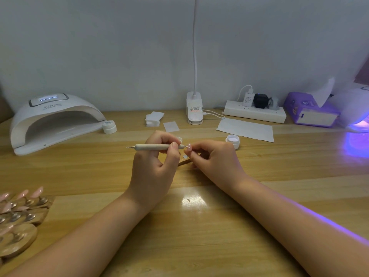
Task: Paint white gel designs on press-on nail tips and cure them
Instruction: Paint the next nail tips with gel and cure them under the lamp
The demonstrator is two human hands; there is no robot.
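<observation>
Left hand [157,160] pinches dotting pen [157,146], tip at nail tip [188,147] pinched by right hand [213,156]; open gel jar [232,141] just behind.

nail lamp [54,118] | top reads "SUN", rest illegible | other labels too blurry

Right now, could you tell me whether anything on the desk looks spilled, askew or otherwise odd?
Nothing looks spilled or damaged. The one oddity: the far-right lamp glows violet while both hands work mid-desk; whether anything is curing inside it cannot be seen.
</observation>
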